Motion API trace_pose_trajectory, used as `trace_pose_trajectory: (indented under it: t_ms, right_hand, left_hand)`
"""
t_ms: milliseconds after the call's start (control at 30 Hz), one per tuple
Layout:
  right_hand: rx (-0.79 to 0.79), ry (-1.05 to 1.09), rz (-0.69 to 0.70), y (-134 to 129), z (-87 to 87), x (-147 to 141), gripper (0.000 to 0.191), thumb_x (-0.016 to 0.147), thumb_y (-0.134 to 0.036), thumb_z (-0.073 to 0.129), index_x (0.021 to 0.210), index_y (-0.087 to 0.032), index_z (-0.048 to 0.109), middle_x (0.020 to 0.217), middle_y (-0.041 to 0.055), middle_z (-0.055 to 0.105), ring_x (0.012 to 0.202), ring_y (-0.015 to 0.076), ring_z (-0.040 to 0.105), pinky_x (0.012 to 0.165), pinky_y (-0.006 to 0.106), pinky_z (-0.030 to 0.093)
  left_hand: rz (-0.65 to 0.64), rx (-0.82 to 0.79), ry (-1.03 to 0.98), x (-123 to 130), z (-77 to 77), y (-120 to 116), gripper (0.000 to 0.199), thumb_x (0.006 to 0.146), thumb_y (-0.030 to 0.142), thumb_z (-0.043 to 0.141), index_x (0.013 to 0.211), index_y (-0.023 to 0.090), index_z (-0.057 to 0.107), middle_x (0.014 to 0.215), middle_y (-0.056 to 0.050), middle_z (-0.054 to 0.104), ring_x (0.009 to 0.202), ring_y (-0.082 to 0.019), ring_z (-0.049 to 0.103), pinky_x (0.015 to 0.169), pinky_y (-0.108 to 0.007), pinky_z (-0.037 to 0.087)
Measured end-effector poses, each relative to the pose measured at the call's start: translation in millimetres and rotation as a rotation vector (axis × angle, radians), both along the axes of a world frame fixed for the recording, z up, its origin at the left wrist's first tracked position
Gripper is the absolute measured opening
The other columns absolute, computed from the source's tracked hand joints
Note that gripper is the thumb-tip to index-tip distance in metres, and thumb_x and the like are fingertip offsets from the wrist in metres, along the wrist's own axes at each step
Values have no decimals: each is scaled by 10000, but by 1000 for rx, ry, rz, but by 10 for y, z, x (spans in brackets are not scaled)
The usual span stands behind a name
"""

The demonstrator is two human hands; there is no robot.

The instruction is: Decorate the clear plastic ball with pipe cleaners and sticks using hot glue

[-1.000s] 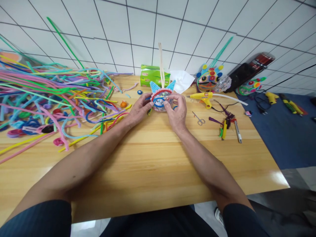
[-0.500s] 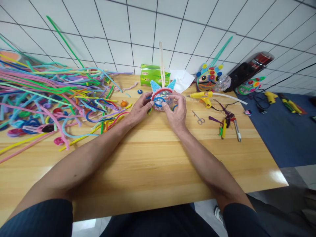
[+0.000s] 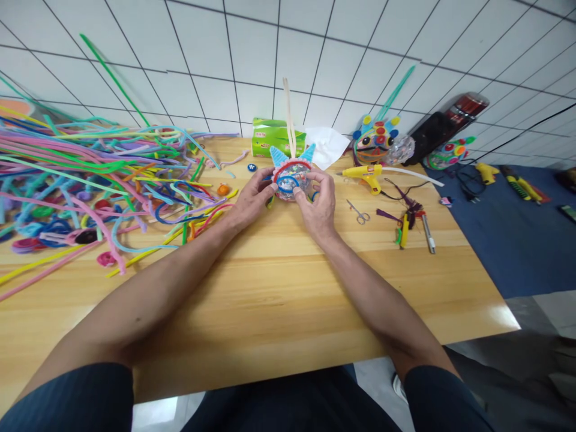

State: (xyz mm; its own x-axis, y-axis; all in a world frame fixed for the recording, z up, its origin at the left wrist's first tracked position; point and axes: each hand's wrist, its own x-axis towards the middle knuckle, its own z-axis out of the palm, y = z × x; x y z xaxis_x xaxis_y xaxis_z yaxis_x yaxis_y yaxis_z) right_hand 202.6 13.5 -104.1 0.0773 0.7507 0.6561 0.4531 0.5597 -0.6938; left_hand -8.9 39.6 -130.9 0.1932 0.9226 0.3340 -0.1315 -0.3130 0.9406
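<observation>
A clear round ornament (image 3: 302,175) with a pink and red band and two light blue pointed ears is held over the wooden table (image 3: 270,270). A pale strap rises from its top. My left hand (image 3: 252,199) grips its left side, and my right hand (image 3: 318,203) has the right side. Across the ornament's front, between my thumbs, lies a blue ring (image 3: 287,177) that both thumbs touch. My other fingertips are partly hidden behind the ornament.
Many fuzzy stems (image 3: 90,174) are heaped at the left. Behind the hands sits a green tissue pack (image 3: 265,137). Farther right are a yellow glue gun (image 3: 366,174), scissors (image 3: 359,212), a pen (image 3: 428,234), a decorated ornament (image 3: 374,143) and a dark bottle (image 3: 443,126).
The whole view has shifted slightly, so the table items at the right appear a little farther left. Both hands keep their hold on the ornament and the blue ring.
</observation>
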Motion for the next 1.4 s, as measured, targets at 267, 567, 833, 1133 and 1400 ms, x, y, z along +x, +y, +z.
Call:
trace_pose_trajectory:
  t_ms: [267, 567, 833, 1133, 1400]
  right_hand:
    - [-82, 46, 0, 35, -10, -2, 370, 972, -349, 801, 1304, -288, 649, 1414, 107, 737, 1416, 304, 677, 1217, 556, 599]
    - [-134, 73, -8, 34, 14, -13, 384, 942, -344, 823, 1288, -294, 664, 1397, 92, 756, 1380, 280, 689, 1161, 516, 643]
    - [-128, 62, -9, 30, 42, -3, 385, 935, -332, 809, 1287, -280, 663, 1387, 104, 751, 1373, 285, 690, 1151, 518, 641]
    - [-171, 164, -29, 34, 179, 50, 349, 956, -502, 791, 1207, -282, 687, 1290, 64, 790, 1234, 261, 721, 1140, 502, 598]
    - [-369, 300, -325, 274, 41, 965, 341, 848, -445, 771, 1100, -278, 612, 1086, 6, 675, 1064, 224, 688, 1071, 462, 607]
  left_hand:
    - [12, 18, 2, 10, -67, 56, 697, 990, 670, 853, 1514, 254, 658, 1535, -119, 779, 1390, -327, 766, 1230, -525, 618]
    - [13, 35, 8, 10, -64, 51, 678, 1000, 658, 846, 1512, 258, 650, 1564, -116, 762, 1399, -317, 762, 1241, -518, 611]
    - [15, 32, 12, 15, -55, 46, 669, 1007, 640, 837, 1520, 257, 643, 1588, -124, 747, 1417, -319, 754, 1255, -532, 603]
    - [34, 9, 34, 18, -28, 22, 694, 994, 655, 838, 1522, 246, 650, 1597, -133, 737, 1442, -333, 739, 1259, -534, 600]
    - [54, 42, 91, 2, -52, 40, 645, 1020, 605, 792, 1534, 248, 635, 1612, -138, 724, 1423, -341, 735, 1264, -569, 596]
